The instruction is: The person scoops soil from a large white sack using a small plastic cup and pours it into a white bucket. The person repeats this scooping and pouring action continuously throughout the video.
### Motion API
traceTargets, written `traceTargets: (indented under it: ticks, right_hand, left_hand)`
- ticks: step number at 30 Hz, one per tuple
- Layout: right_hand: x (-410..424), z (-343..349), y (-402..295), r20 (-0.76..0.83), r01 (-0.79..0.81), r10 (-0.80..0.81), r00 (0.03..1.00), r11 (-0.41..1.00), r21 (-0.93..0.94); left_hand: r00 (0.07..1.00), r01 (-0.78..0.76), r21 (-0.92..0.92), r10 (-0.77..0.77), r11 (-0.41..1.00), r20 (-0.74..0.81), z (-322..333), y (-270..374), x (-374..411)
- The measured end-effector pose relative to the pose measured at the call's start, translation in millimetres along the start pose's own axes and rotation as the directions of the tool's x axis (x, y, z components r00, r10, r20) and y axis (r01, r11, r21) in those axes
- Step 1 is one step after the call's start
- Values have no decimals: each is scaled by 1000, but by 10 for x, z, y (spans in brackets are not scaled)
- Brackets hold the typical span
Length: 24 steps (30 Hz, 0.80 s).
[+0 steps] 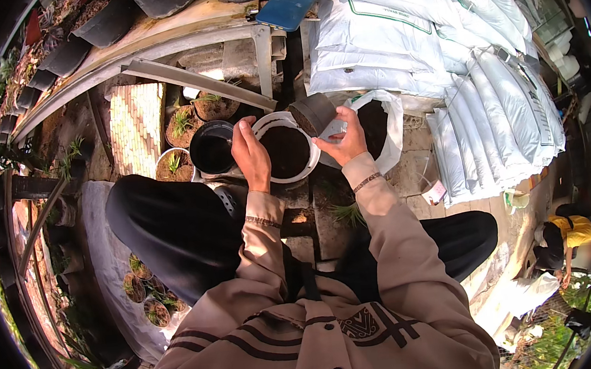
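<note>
My right hand [345, 137] holds a small dark plastic plant pot [315, 113], tipped on its side over the right rim of a white bucket [316, 157]. Dark soil [286, 151] lies in that bucket. My left hand [250, 149] is between the bucket and an empty-looking black pot [213, 147]; its fingers touch or nearly touch the black pot's rim, and whether it grips the rim cannot be told. Just right of the bucket stands an open white sack [396, 139] with dark soil inside.
Potted seedlings [181, 123] stand at the left by a slatted board [137, 124]. A metal bar [202, 84] slants behind the pots. A blue phone [288, 6] lies at the bench's end. Filled white sacks [378, 45] are stacked at right. A person in yellow [574, 231] bends far right.
</note>
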State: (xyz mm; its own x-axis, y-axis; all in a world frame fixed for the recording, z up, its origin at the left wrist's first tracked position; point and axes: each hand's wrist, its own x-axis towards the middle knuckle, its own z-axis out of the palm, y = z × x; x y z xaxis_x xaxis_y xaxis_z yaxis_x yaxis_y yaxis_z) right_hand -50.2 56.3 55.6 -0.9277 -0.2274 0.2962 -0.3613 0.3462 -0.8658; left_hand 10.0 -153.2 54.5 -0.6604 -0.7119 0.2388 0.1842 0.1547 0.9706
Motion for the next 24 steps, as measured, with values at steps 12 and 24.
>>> traceTargets:
  ticks: [12, 24]
  right_hand:
    - [126, 362, -242, 113, 293, -283, 952, 953, -83]
    - [242, -609, 330, -176, -126, 98, 979, 980, -152]
  left_hand:
    - [996, 89, -44, -90, 995, -19, -157, -73, 71]
    - [963, 107, -240, -41, 965, 266, 459, 456, -367]
